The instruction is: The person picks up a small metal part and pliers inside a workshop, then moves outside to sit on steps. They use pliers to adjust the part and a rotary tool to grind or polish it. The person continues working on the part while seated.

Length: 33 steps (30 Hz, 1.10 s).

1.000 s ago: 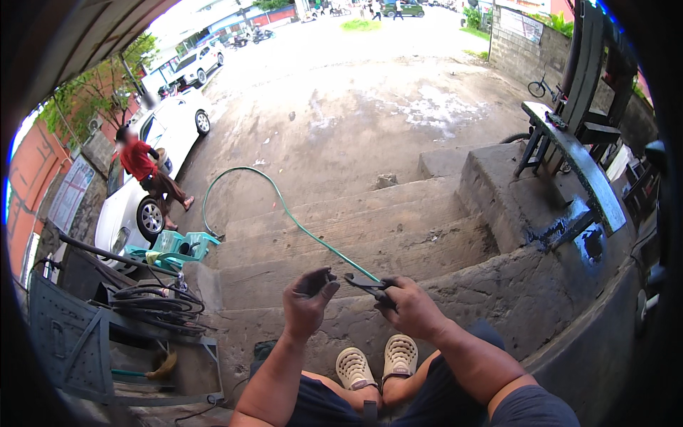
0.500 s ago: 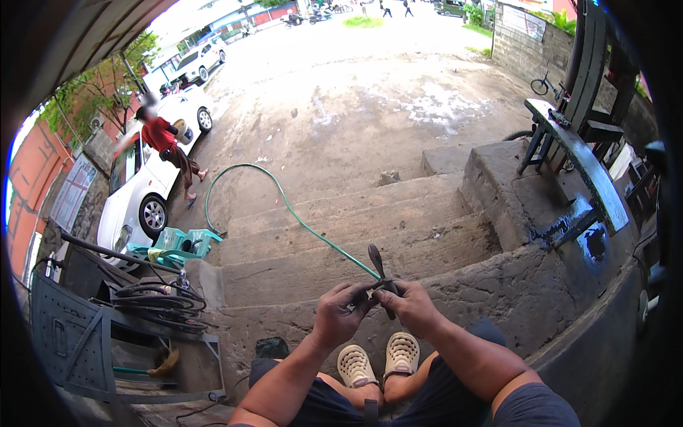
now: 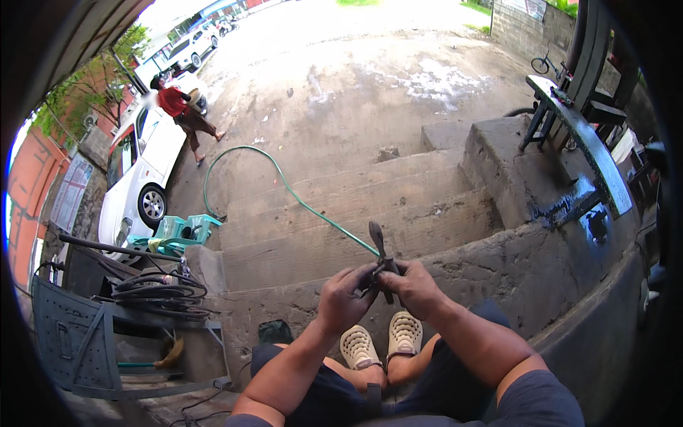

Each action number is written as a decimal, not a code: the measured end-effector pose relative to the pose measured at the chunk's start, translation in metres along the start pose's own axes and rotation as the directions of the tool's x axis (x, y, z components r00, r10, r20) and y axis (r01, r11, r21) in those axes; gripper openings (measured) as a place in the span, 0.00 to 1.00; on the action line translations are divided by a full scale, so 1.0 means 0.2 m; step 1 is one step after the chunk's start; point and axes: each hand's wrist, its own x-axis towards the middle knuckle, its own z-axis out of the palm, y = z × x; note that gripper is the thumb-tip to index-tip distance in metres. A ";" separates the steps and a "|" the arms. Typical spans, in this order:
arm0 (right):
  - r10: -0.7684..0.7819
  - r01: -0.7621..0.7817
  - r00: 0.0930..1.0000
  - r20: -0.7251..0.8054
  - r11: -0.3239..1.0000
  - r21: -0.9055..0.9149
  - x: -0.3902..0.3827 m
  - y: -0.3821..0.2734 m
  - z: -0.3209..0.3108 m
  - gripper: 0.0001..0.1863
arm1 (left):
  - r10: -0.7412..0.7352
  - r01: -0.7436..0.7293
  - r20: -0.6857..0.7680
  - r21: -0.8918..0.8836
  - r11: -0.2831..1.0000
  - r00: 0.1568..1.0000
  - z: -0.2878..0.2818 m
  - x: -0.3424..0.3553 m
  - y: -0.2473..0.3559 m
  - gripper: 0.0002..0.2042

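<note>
In front of me, both hands meet on a dark tool with a long, rounded, paddle-like end (image 3: 376, 238) that points up and away. My right hand (image 3: 418, 290) is closed round its lower part, thumb pressed on it. My left hand (image 3: 343, 297) is closed too, its darkened fingertips at a small dark piece beside the tool. The fingers hide the join, so I cannot tell whether the two are one thing. A green hose (image 3: 313, 206) runs across the steps and passes out of sight behind the tool.
Concrete steps (image 3: 341, 231) descend ahead. Left are a metal frame (image 3: 92, 341), coiled black hose (image 3: 153, 292), teal crates (image 3: 181, 231) and a white car (image 3: 139, 167). A person in red (image 3: 174, 103) carries a bucket beside it. A bench (image 3: 580, 135) stands right.
The person in red has walked farther along the car. My view has tilted down a little. Both hands stay on the dark tool, its upper end now slightly more upright.
</note>
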 end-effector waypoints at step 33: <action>0.051 -0.073 0.995 0.090 0.961 0.266 0.01 0.04 -0.02 0.10 | -0.531 0.491 0.413 -0.871 0.008 0.740 0.11 -0.12 -0.15 0.12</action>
